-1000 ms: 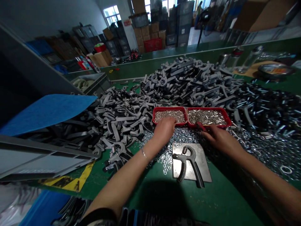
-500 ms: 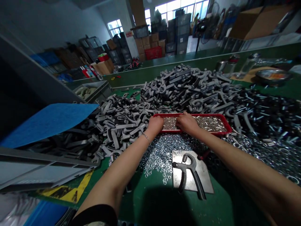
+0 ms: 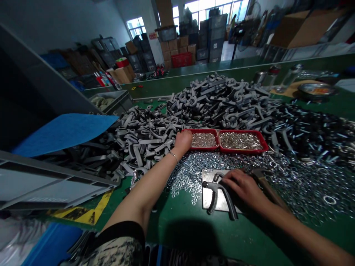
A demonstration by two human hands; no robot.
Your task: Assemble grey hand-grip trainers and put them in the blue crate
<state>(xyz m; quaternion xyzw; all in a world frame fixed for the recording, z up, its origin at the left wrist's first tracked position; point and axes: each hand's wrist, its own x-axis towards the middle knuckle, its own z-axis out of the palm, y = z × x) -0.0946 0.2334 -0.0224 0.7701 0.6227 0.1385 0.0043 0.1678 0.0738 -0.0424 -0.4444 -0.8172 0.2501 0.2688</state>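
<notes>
My left hand (image 3: 183, 141) is at the left end of a red tray (image 3: 219, 149), fingers curled down over small metal bits; what they hold is hidden. A spring hand grip (image 3: 217, 187) with grey body and dark handles lies on a flat metal plate (image 3: 206, 203). My right hand (image 3: 244, 186) is at the curved top of this hand grip, fingertips pinched together close to its coil spring. Whether something small sits between them, I cannot make out. The tray's right section holds short metal pins (image 3: 240, 141).
Loose nuts and rings (image 3: 191, 177) spread around the plate. A hammer (image 3: 266, 184) lies beside my right forearm. Grey handle parts (image 3: 219, 99) are heaped behind the tray, black parts with pins (image 3: 313, 125) at right. A grey crate (image 3: 55, 188) stands at left.
My right hand has left the tray and come down toward me to the hand grip on the plate. My left hand stays at the tray's left end.
</notes>
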